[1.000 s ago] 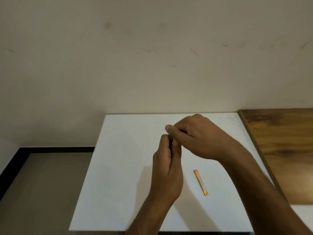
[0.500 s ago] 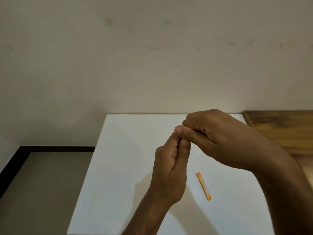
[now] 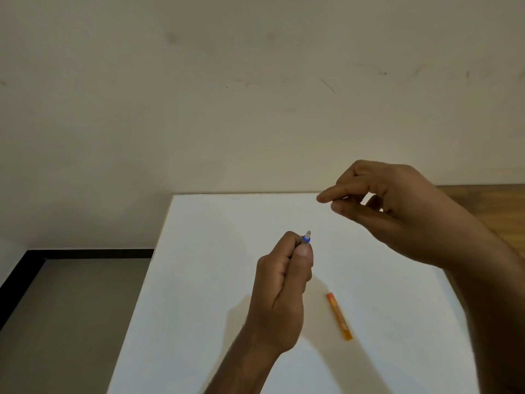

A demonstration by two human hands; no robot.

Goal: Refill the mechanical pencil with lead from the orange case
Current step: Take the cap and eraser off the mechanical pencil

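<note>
My left hand [image 3: 279,291] is closed around the mechanical pencil [image 3: 306,238] and holds it upright over the white table. Only the pencil's top end shows above my fingers, with a blue ring and a small grey tip. My right hand [image 3: 397,211] hovers higher and to the right of the pencil, apart from it. Its thumb and forefinger are pinched together, and I see nothing between them. The orange case [image 3: 339,317] lies flat on the table, to the right of my left wrist, and neither hand touches it.
The white table [image 3: 199,280] ends at its left edge above a grey floor [image 3: 65,322]. A wooden surface [image 3: 500,214] adjoins the table on the right. A plain wall [image 3: 255,109] stands right behind the table.
My right hand was pinching at the pencil's top, against my left hand. It has pulled away up and to the right, and the pencil's blue-ringed end is now uncovered.
</note>
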